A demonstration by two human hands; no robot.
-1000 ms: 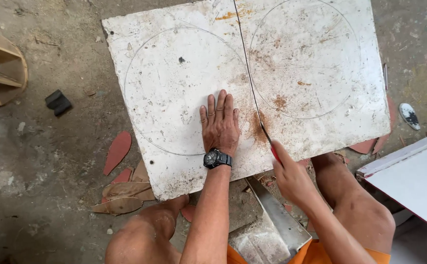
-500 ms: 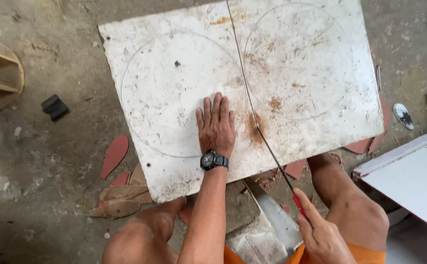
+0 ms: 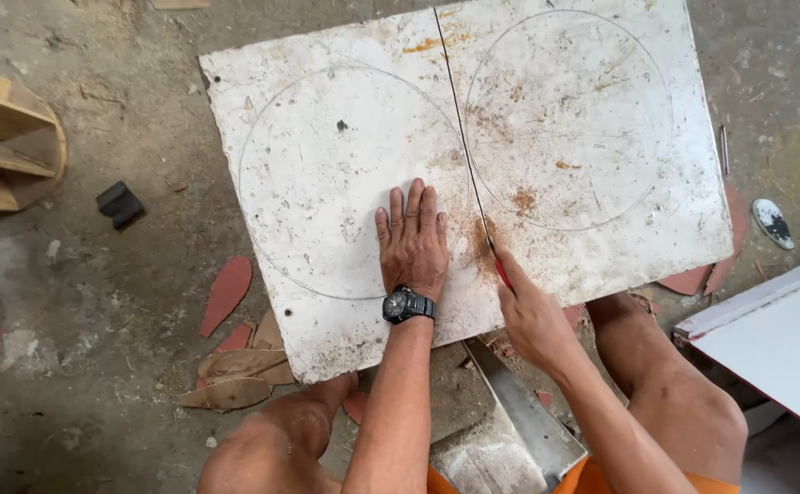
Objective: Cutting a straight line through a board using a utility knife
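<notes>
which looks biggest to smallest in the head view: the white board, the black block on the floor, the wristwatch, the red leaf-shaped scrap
1. white board, by far the largest.
2. red leaf-shaped scrap.
3. black block and wristwatch on the left hand look alike; the watch sits nearer the camera, so unranked.

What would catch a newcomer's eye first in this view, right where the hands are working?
A big dirty white board fills the middle, lying on the floor, with two large circles scribed on it and a straight dark line running between them. The left hand, wearing a black wristwatch, presses flat on the board beside that line, while the right hand holds a red-handled tool against the line's near end. Reddish curved offcuts lie on the floor at left.
</notes>
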